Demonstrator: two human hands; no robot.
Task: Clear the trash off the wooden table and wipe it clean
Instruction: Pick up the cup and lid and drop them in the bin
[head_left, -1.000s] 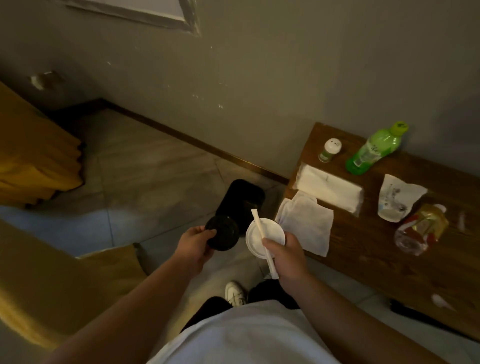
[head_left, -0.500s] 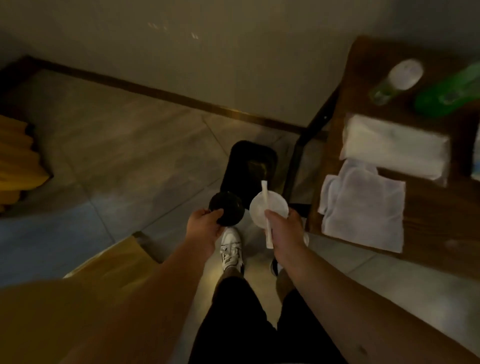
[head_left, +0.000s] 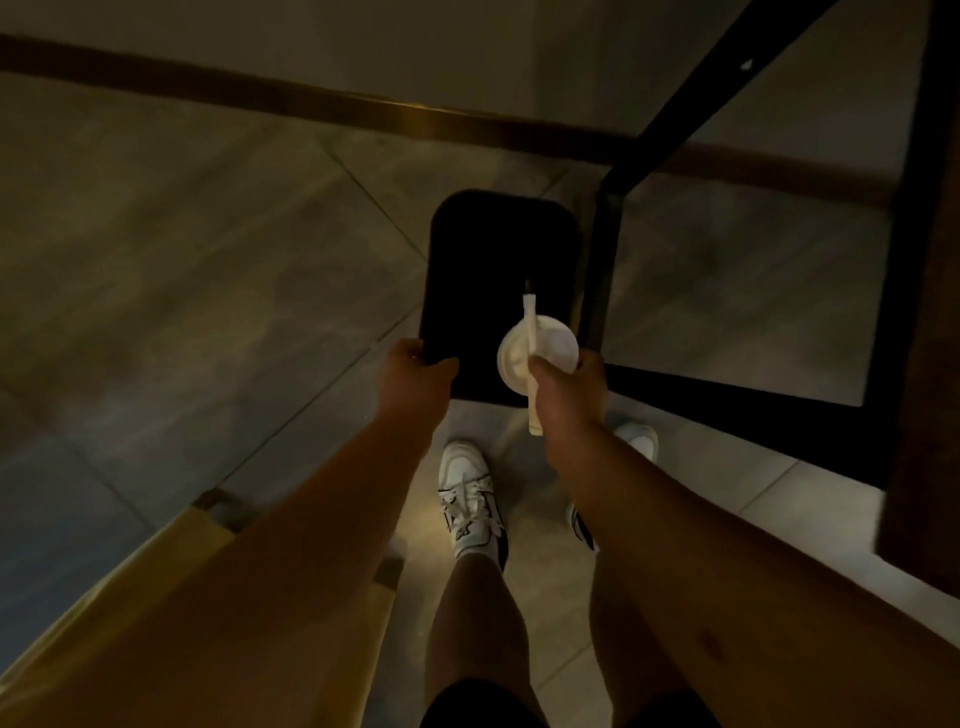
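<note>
I am looking straight down at a black trash bin (head_left: 498, 260) on the tiled floor. My right hand (head_left: 566, 395) is closed around a white cup (head_left: 550, 348) with a paper-wrapped straw (head_left: 531, 327) lying across its top, and it holds them over the bin's near right part. My left hand (head_left: 415, 374) sits at the bin's near left corner. Its fingers are curled on a dark piece that looks like the black lid, which merges with the dark bin. Only the side edge of the wooden table (head_left: 924, 312) shows at the right.
The table's black metal frame (head_left: 597, 270) stands right beside the bin. A yellow upholstered seat (head_left: 156, 623) fills the lower left. My white shoes (head_left: 467, 493) stand just short of the bin. A wall with a brown baseboard (head_left: 363, 109) runs behind.
My view has tilted down and closer to the bin, so the tabletop and its things have left the frame. Both hands moved forward and down over the bin with the lid, cup and straw.
</note>
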